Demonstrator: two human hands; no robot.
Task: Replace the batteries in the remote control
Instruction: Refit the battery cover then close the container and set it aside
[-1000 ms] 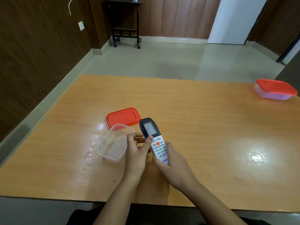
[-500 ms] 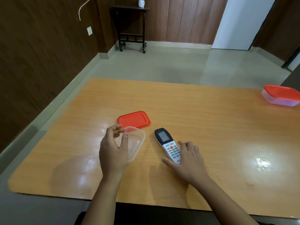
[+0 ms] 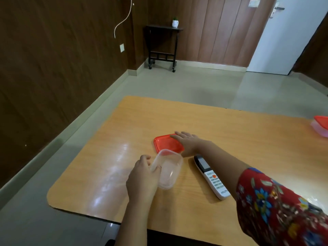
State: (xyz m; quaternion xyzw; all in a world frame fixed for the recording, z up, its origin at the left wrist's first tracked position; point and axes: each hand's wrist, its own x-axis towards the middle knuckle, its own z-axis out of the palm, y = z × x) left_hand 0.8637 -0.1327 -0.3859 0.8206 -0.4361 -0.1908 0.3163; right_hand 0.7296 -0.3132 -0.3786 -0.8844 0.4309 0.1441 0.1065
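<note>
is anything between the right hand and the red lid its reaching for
Nothing visible. The right hand is open and flat, its fingers already over the far right edge of the red lid. The clear container, held by the left hand, overlaps only the lid's near edge. The remote lies to the side.

Soft, even indoor light fills the room. Pale glare streaks the glossy table [image 3: 113,167] just left of the left hand [image 3: 142,180] fingers, and faint shadows lie under both arms. Wide-angle bending curves walls and table edges. The near sleeve [image 3: 284,210] looks smeared.
</note>
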